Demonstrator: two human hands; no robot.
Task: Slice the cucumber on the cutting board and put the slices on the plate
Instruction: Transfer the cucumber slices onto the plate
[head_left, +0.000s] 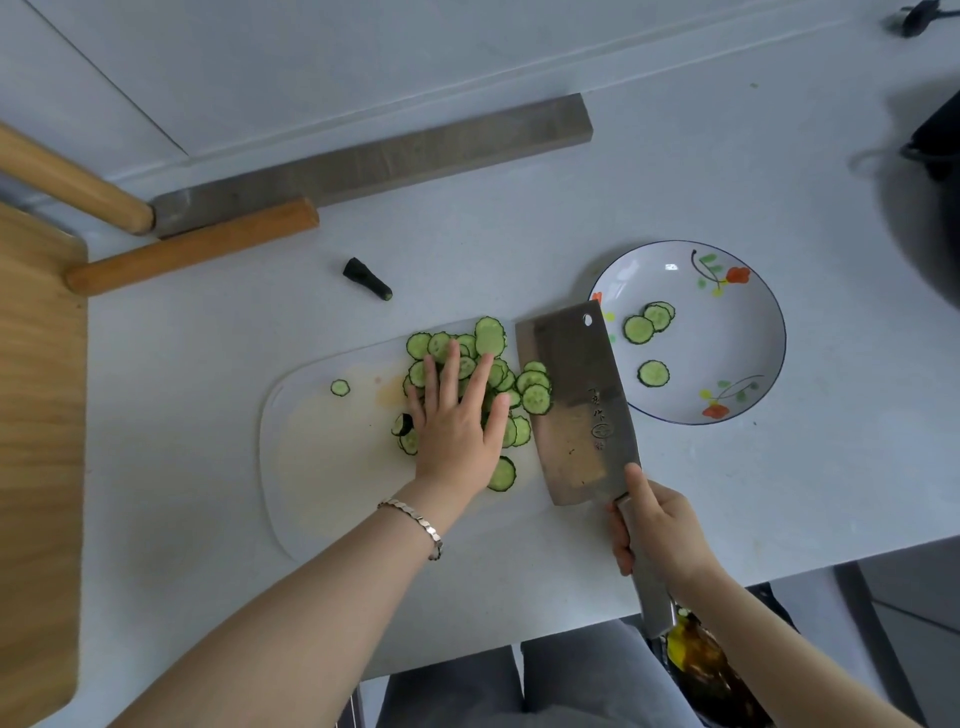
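Cucumber slices: a heap of thin green rounds with dark rims (470, 384) is spread over the far right part of the board; a few are carried on the blade's left edge, four are already on the plate.
Counter: pale grey worktop (675, 171); open room is seen between board and plate.
Cutting board: translucent white rounded plastic board (322, 467); its right end is covered by the blade.
Plate: white shallow plate with blue rim and painted flowers (748, 364), just beside the board's right end.
Cleaver: broad rectangular steel cleaver (576, 410), laid nearly flat, tip close to the plate rim.
Right hand (657, 530): wrapped closed around the cleaver handle.
Left hand (457, 415): flat and open, fingers spread on the heap; nothing is gripped.
Strays: one lone slice (340, 387) left of the heap; a dark stem end (367, 279) off the board.
Risk: slices may be slid off the blade onto the counter if it is tilted in transit; fingers lie near the cutting edge.
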